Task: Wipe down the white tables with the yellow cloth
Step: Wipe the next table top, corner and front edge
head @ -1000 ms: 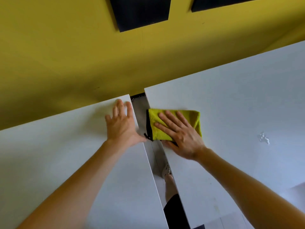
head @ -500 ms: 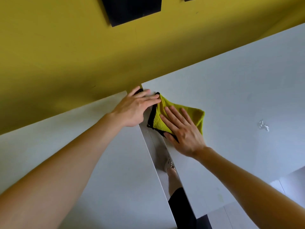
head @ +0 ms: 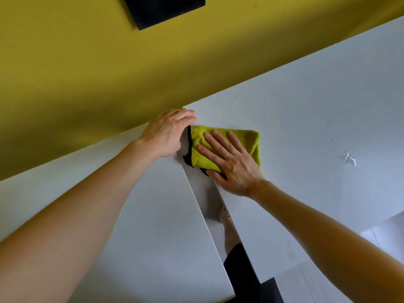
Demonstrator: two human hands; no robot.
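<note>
Left hand (head: 168, 133) shifted to 10 o'clock of yellow cloth (head: 251, 142), flat, likely bracing white table (head: 306, 127); right hand (head: 231, 164) flat, pressing cloth.

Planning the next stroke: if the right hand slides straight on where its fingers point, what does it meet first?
Probably the left hand, its fingers at the table corner just past the yellow cloth; the wall is behind.
</note>
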